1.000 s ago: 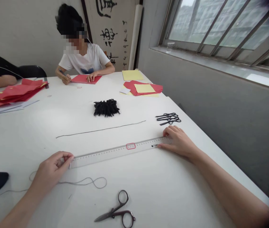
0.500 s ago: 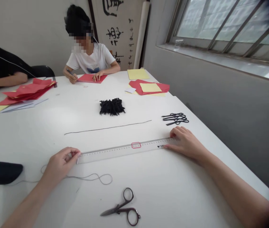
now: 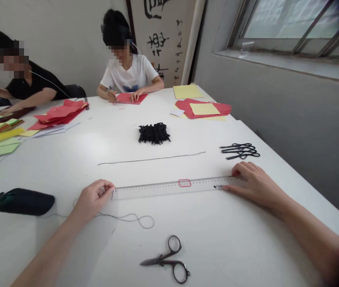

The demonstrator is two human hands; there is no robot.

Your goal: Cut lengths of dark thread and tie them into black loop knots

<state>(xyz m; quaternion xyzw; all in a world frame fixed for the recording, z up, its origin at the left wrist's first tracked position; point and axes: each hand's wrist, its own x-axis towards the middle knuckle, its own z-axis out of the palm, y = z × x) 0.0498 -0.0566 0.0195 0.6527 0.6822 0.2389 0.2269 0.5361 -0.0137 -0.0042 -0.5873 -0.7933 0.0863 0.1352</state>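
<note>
A long clear ruler point(image 3: 172, 187) lies across the white table point(image 3: 217, 239) in front of me. My left hand point(image 3: 93, 198) pinches its left end, fingers curled together. My right hand point(image 3: 254, 183) rests on the ruler's right end with fingers pressing down. A thin grey thread point(image 3: 133, 217) loops on the table just below my left hand. A straight black cord point(image 3: 151, 159) lies beyond the ruler. Scissors point(image 3: 169, 261) lie near the front edge.
A pile of black cords point(image 3: 153, 133) sits mid-table, and looped black pieces point(image 3: 240, 150) lie at the right. A dark pouch point(image 3: 22, 201) is at the left. Red and yellow paper stacks point(image 3: 202, 108) lie farther back. Two other people work at the far side.
The view has swung left, so everything sits further right in the picture and the pouch and a second person show. Both hands stay on the ruler's ends.
</note>
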